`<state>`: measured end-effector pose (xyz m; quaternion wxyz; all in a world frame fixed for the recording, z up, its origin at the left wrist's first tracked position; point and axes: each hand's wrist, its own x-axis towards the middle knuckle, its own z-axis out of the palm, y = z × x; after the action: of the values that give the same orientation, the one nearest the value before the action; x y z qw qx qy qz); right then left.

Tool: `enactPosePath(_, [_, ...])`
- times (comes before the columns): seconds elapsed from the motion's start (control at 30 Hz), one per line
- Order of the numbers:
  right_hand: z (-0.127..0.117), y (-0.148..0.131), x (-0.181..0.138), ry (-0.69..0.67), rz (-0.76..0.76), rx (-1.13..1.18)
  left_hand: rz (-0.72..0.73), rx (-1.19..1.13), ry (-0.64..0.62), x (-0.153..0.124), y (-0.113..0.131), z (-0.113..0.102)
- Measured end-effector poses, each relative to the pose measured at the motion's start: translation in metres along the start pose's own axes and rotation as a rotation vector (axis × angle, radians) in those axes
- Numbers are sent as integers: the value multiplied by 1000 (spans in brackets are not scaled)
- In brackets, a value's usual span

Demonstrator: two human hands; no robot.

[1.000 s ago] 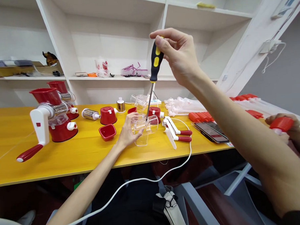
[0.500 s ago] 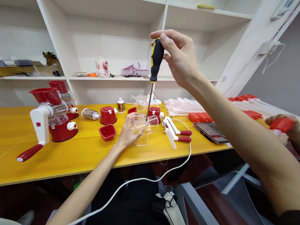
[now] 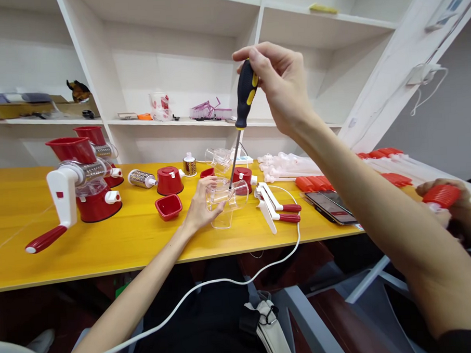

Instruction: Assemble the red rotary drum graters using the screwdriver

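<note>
My right hand [image 3: 278,81] is closed around the top of a black and yellow screwdriver [image 3: 243,100], held almost upright with a slight tilt. Its thin metal shaft runs down to a clear plastic grater housing [image 3: 232,197], where the tip meets the part. Fingers of my left hand [image 3: 201,206] grip the left side of that housing on the yellow table; some fingertips are hidden behind the clear plastic. Just left of this hand lies a small red hopper [image 3: 168,207]. To the right of the housing rest white crank handles with red grips [image 3: 278,208].
Red rotary graters [image 3: 83,178] stand at the left of the table [image 3: 145,253]. Red bases [image 3: 170,180], a grater drum [image 3: 142,179] and another clear housing [image 3: 219,159] sit behind. A white cable crosses my lap. At right are a tablet [image 3: 332,207] and a co-worker's hand [image 3: 445,196] holding a ribbed red part.
The screwdriver handle has turned about its axis, its yellow patches now facing right. My right fingers have shifted slightly up and left. My left hand and the housing stay in place.
</note>
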<state>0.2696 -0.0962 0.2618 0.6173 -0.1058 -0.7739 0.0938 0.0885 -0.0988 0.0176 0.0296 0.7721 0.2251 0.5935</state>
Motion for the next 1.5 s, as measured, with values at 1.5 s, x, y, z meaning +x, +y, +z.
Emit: enactPosePath(1.5, [-37, 0, -8, 165, 203, -18, -30, 46, -8, 1, 2, -2])
